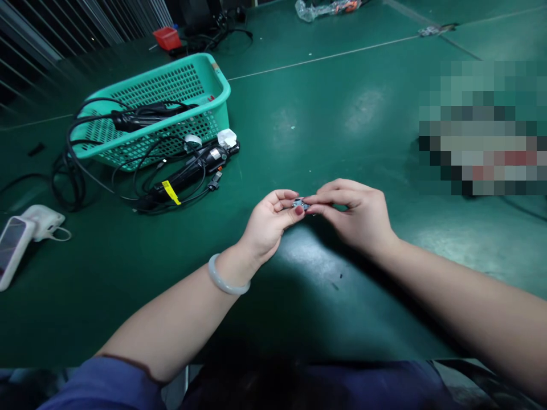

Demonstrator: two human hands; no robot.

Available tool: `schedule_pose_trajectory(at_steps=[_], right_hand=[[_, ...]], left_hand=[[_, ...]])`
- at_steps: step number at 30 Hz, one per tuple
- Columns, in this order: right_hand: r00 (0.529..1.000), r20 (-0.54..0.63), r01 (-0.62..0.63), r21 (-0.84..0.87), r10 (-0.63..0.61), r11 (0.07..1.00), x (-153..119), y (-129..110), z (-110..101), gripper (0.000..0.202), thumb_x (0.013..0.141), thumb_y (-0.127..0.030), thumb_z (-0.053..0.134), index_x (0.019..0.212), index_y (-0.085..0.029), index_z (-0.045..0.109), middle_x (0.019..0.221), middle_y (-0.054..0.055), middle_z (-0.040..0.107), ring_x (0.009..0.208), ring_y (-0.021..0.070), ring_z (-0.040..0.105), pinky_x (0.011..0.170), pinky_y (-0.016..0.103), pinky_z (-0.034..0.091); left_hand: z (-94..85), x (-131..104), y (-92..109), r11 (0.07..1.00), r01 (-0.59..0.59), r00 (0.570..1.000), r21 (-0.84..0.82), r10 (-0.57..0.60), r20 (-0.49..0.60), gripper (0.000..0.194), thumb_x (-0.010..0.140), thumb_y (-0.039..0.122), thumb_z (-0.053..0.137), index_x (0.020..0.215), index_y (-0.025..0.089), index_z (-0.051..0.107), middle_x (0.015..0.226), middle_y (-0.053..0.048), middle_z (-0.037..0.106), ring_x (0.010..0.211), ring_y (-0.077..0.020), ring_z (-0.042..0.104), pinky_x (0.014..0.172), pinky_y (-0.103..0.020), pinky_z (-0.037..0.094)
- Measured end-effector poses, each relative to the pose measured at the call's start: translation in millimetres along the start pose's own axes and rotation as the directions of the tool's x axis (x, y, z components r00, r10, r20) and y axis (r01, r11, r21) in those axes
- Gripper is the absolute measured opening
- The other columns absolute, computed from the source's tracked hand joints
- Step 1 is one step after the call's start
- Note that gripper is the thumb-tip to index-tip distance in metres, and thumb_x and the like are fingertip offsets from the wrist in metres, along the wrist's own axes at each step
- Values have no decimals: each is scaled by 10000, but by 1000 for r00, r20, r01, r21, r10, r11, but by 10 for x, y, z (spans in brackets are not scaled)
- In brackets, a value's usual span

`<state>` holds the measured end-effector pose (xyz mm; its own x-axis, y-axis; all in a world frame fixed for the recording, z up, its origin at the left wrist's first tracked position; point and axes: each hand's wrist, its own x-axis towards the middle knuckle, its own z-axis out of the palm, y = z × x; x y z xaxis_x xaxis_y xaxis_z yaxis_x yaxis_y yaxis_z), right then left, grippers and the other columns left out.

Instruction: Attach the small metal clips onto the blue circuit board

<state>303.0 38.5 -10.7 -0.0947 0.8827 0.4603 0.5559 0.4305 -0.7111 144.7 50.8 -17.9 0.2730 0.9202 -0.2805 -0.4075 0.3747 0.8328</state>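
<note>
1. While both hands work near the middle of the green table point(273, 154), its near edge runs below them, close to the person's lap, and the forearms reach in over it.
2. Ahead of the hands, a broad stretch of tabletop runs to a pale seam point(320, 57) and beyond it to a plastic-wrapped item point(325, 9) near the top of the view.
3. On the left, room to move is bounded by a black handheld tool point(188, 176) with a yellow tag point(171, 192), lying just beside a green basket point(221, 85); loose cables trail around both. A phone point(16, 245) lies farther left.
4. On the right, tabletop extends from the right hand to a pixelated patch point(491, 136), whose contents I cannot make out.
5. The small metal part point(300, 204) is held between the two hands, above the table. The left hand point(261, 228) is clamped on its left side, thumb in front and fingers behind.
6. The right hand point(363, 213) has thumb and forefinger nearly together at the part's right side; whether they grip it or merely touch it, I cannot tell.
</note>
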Motion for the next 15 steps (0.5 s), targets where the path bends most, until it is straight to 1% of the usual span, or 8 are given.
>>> schedule_pose_trajectory(at_steps=[3, 5, 6, 8, 9, 11, 14, 15], right_hand=[[998, 30, -60, 91, 57, 994, 29, 41, -44, 96, 775, -293, 706, 856, -296, 758, 816, 17, 719, 756, 191, 651, 713, 363, 528], [993, 41, -114, 96, 111, 989, 51, 99, -67, 131, 775, -309, 702, 891, -274, 751, 835, 26, 728, 756, 194, 654, 705, 358, 523], [988, 48, -148, 70, 144, 987, 61, 132, -74, 140, 775, -315, 698, 895, -262, 746, 826, 29, 729, 739, 193, 652, 691, 352, 520], [976, 85, -198, -46, 201, 979, 72, 190, -72, 148, 762, -330, 704, 870, -232, 732, 774, 31, 717, 681, 185, 635, 650, 335, 505], [970, 119, -199, -125, 214, 972, 73, 209, -64, 165, 749, -342, 713, 856, -217, 723, 755, 33, 705, 662, 181, 625, 635, 327, 496], [956, 204, -150, -274, 210, 950, 68, 226, -36, 183, 743, -344, 714, 841, -189, 704, 761, 43, 684, 675, 181, 614, 641, 315, 483], [935, 301, -52, -405, 187, 913, 54, 217, 14, 88, 811, -243, 626, 804, -170, 674, 800, 61, 661, 731, 187, 608, 693, 307, 467], [930, 323, -24, -427, 177, 904, 51, 214, 27, 94, 831, -201, 586, 791, -167, 663, 804, 65, 654, 742, 189, 604, 705, 307, 461]], left_hand=[[-9, 11, 0, 1000, 15, 1000, -14, -15, -2, 292, 653, 77, 745, 878, 168, 583, 780, 21, 656, 763, -83, 638, 891, -287, 471], [-15, 21, 6, 999, 25, 999, -36, -26, -22, 260, 694, 67, 708, 896, 168, 578, 809, 10, 672, 803, -95, 659, 904, -290, 470], [-17, 25, 11, 999, 25, 999, -46, -26, -35, 236, 720, 63, 683, 902, 167, 574, 817, 6, 679, 819, -99, 668, 907, -289, 470], [-14, 31, 23, 998, 18, 998, -56, -22, -61, 196, 763, 52, 635, 909, 161, 562, 820, -1, 689, 838, -103, 680, 908, -282, 469], [-10, 33, 29, 998, 15, 997, -56, -19, -72, 188, 775, 44, 618, 910, 159, 556, 819, -3, 691, 840, -103, 684, 908, -279, 468], [1, 34, 37, 999, 12, 996, -52, -17, -87, 183, 785, 31, 601, 909, 153, 546, 818, -5, 694, 839, -102, 687, 914, -279, 465], [13, 35, 38, 999, 6, 995, -49, -10, -94, 173, 791, 28, 594, 905, 147, 542, 816, -7, 693, 837, -104, 689, 918, -281, 464], [15, 36, 37, 999, 3, 996, -50, -8, -93, 169, 793, 29, 594, 903, 146, 542, 813, -7, 693, 836, -104, 689, 912, -278, 465]])
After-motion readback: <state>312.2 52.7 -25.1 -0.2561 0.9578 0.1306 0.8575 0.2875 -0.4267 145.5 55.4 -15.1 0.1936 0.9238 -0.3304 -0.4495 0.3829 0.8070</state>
